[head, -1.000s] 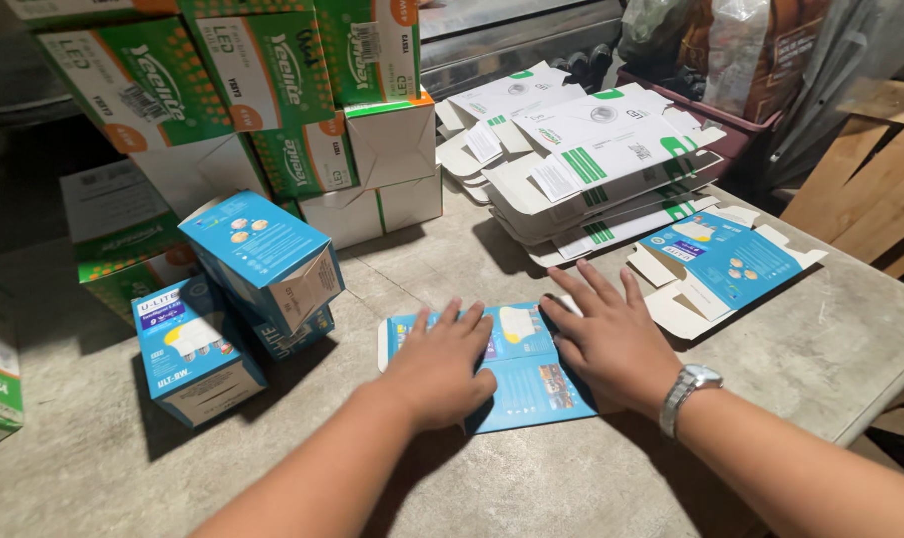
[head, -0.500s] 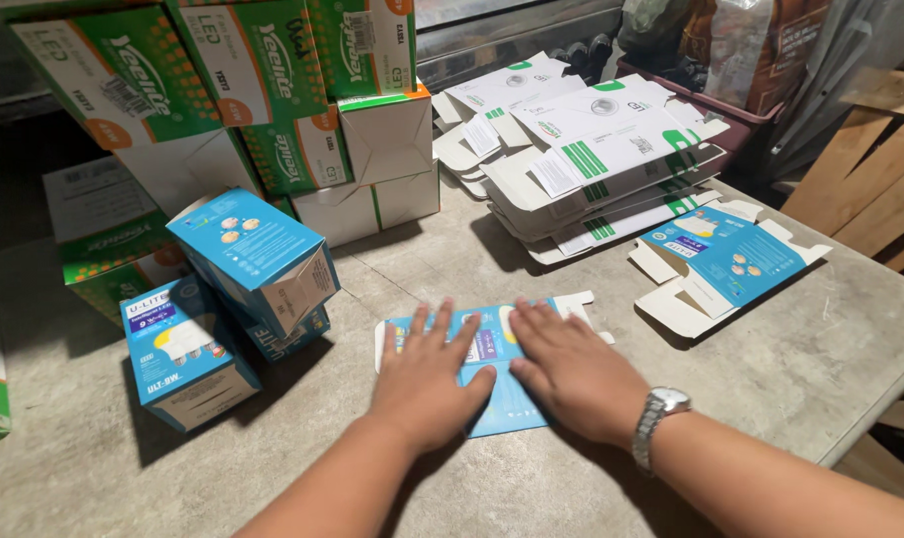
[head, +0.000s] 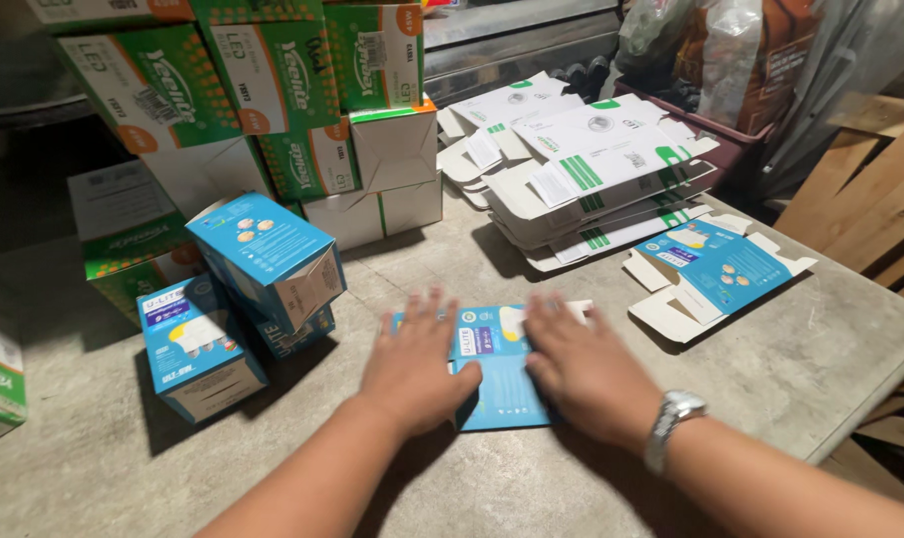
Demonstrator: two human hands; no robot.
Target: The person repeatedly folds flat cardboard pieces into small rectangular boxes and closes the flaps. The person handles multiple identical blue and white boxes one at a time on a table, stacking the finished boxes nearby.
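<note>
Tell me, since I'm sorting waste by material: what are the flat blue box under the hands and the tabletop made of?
The flat blue box looks like thin printed cardboard with a slight gloss; its unprinted flaps show pale and creased. Both the left hand and right hand press it flat. The tabletop looks like matte grey stone or concrete, mottled and scuffed; it could be laminate.

Grey concrete bench [head: 771, 399], stacked green-and-white cardboard cartons [head: 273, 100], three assembled blue boxes [head: 263, 261], pile of flattened white-and-green cartons [head: 592, 169], wooden planks [head: 871, 209]

Blue flattened carton [head: 492, 364] with white and yellow print. White flat cartons [head: 592, 164], green-striped. Green stacked boxes [head: 273, 80], orange-dotted.
</note>
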